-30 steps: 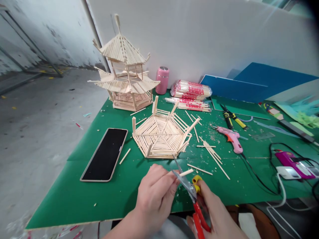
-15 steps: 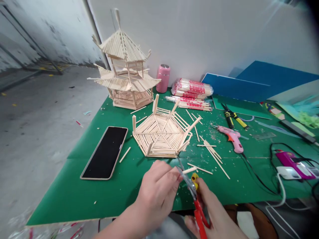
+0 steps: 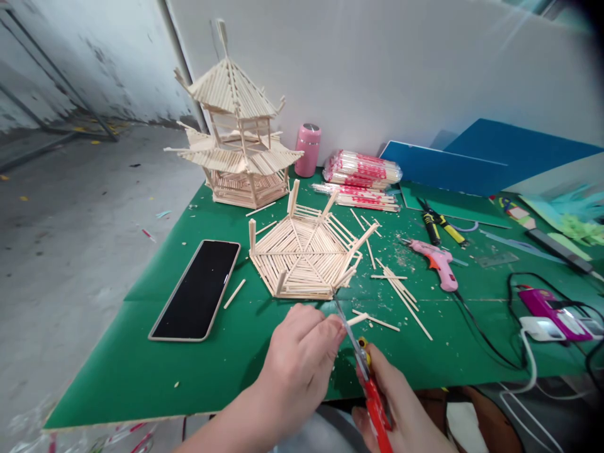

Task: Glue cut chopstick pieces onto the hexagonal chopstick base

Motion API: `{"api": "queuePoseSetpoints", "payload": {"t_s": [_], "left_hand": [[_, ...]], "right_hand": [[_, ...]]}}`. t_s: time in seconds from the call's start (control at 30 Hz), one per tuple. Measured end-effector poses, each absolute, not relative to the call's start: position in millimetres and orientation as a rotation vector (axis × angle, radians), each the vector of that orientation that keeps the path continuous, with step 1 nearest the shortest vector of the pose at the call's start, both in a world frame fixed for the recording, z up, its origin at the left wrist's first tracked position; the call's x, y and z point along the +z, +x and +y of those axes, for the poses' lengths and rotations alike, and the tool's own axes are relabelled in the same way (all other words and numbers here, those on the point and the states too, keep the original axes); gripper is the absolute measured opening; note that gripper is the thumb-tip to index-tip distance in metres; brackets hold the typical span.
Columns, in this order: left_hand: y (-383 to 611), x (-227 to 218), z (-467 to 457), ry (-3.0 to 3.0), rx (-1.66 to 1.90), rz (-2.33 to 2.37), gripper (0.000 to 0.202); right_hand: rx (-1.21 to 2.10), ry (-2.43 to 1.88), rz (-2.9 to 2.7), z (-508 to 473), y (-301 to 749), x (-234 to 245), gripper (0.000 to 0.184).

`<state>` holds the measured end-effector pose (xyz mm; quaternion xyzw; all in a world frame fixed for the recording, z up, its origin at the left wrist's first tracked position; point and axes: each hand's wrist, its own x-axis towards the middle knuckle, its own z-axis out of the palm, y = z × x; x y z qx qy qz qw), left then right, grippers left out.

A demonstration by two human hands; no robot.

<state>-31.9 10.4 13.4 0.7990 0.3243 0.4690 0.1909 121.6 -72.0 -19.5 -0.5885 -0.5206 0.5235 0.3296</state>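
Observation:
My right hand (image 3: pixel 394 402) is wrapped round a pair of red-handled scissors (image 3: pixel 362 362), a yellow part showing near the pivot. The blades point away from me, close beside my left fingertips. My left hand (image 3: pixel 302 352) is closed in a pinch on a thin wooden stick (image 3: pixel 357 319), whose end sticks out past the blades; the rest is hidden by the fingers. Just beyond both hands lies a hexagonal stick base (image 3: pixel 302 255), with short posts standing at its corners and a slatted railing along its far right side.
A stick pagoda (image 3: pixel 240 151) stands at the back left. A phone (image 3: pixel 198 289) lies left of the base. Loose sticks (image 3: pixel 401 289), a pink glue gun (image 3: pixel 438 261), pliers (image 3: pixel 441 223) and a purple power strip (image 3: pixel 554 311) lie to the right. Packaged sticks (image 3: pixel 361 173) and a pink tumbler (image 3: pixel 308 151) are behind.
The scissor blades have come closer together and the handles have closed in my right hand. My left hand has stayed nearly in place. The view has shifted slightly.

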Motion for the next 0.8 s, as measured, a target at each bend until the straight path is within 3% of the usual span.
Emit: {"api": "queuePoseSetpoints", "payload": {"t_s": [0.23,0.47,0.63,0.8], "left_hand": [[-32.0,18.4,14.2,2.183,1.271,0.862,0.024],[-34.4,28.3,18.0,2.07,1.161,0.881,0.025],[-32.5,20.5,14.7,2.1,1.18,1.111,0.005],[-30.9,15.6,14.2,2.073,1.263,1.137,0.006]], "right_hand": [[1.413,-1.571,-1.345,-68.6,126.0,-24.1,0.068],[1.4,-1.543,-1.473,-59.7,126.8,-11.4,0.044],[1.334,-1.671,-1.409,-57.0,125.0,-8.6,0.051],[1.402,-1.738,-1.338,-56.0,121.5,-6.1,0.056]]}}
